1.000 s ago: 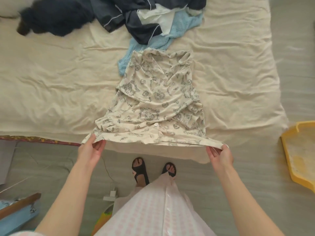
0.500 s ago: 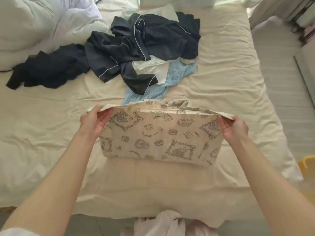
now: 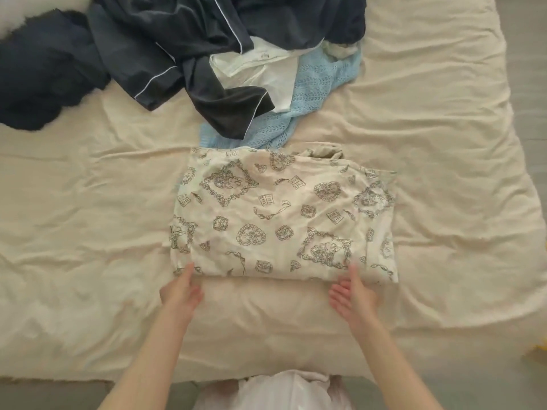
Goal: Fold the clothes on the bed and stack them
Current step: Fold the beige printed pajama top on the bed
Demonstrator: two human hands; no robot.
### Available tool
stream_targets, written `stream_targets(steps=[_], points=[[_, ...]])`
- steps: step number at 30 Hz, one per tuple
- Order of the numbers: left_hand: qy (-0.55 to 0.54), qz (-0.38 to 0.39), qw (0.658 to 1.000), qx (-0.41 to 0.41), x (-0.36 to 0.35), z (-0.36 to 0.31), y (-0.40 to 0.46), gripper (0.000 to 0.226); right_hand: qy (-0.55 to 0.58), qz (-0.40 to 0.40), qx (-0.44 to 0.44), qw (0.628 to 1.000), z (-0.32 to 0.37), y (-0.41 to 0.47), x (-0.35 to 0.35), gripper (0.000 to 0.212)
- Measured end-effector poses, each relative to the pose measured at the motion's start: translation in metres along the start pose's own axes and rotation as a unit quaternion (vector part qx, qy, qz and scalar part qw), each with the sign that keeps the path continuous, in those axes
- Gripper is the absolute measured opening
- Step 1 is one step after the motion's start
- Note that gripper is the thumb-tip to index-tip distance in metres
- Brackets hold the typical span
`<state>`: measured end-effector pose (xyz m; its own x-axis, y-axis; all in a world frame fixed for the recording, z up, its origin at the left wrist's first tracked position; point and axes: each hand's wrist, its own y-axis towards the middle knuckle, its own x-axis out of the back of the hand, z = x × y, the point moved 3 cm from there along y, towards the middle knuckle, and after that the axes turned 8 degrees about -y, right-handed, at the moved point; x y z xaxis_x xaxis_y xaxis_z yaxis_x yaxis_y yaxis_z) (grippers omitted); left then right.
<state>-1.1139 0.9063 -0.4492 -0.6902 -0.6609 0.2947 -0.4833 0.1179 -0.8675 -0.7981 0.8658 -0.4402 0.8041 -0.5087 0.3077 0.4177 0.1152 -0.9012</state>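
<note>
A cream garment with a grey drawn pattern [image 3: 284,214] lies folded in half on the bed [image 3: 88,202], in the middle. My left hand [image 3: 182,290] is at its near left corner and my right hand [image 3: 352,294] at its near right edge. Both hands are palm-up with straight fingers, their tips touching or slipping under the folded edge. Neither hand grips the cloth. Beyond it lies a heap of unfolded clothes: a light blue knit [image 3: 310,93], a white piece [image 3: 263,69] and dark navy garments with white piping [image 3: 177,45].
A separate dark garment [image 3: 38,84] lies at the far left of the bed. The grey floor [image 3: 527,69] runs along the right side, with a yellow object [image 3: 540,349] at the right edge. White bedding [image 3: 11,13] shows at the top left.
The hem I held at the bed's near edge has been carried over the garment and laid down, folding it in half. Both hands let go and came back to the near folded edge.
</note>
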Motion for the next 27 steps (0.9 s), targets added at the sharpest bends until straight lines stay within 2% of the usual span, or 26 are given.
stream_targets(steps=[1,3,5,7,9,12,19,23,25,27], points=[[-0.036,0.035,0.998,0.031,-0.003,0.005,-0.002,0.018,0.054,0.027,-0.043,0.997,-0.008,0.002,0.002,0.048],[-0.088,0.089,0.99,0.072,-0.013,0.006,-0.004,0.023,0.17,0.074,-0.07,0.98,-0.005,0.007,0.007,0.037],[-0.164,0.106,0.975,0.102,-0.024,-0.002,-0.004,0.038,0.269,0.087,-0.07,0.957,0.012,0.011,0.012,0.024],[-0.21,0.104,0.968,0.093,-0.03,-0.012,-0.005,0.041,0.31,0.081,-0.055,0.946,0.031,0.013,0.02,0.019],[-0.214,0.09,0.972,0.038,-0.025,-0.021,-0.007,0.036,0.293,0.084,0.0,0.952,0.05,0.011,0.034,0.029],[-0.205,0.091,0.974,-0.016,0.0,-0.021,-0.016,0.016,0.253,0.064,0.063,0.963,0.061,0.008,0.068,0.015],[-0.197,0.057,0.979,0.024,0.04,0.034,-0.021,0.019,0.201,0.014,0.021,0.979,0.03,0.03,0.114,0.014],[-0.212,0.084,0.972,0.051,0.041,0.059,-0.019,0.014,0.191,-0.017,0.031,0.981,0.026,0.039,0.111,0.03],[-0.214,0.117,0.968,0.066,0.042,0.065,-0.02,0.01,0.104,-0.091,0.067,0.988,0.02,0.035,0.107,0.036],[-0.224,0.149,0.961,0.069,0.042,0.067,-0.019,0.03,-0.055,-0.184,0.119,0.974,0.011,0.021,0.099,0.042]])
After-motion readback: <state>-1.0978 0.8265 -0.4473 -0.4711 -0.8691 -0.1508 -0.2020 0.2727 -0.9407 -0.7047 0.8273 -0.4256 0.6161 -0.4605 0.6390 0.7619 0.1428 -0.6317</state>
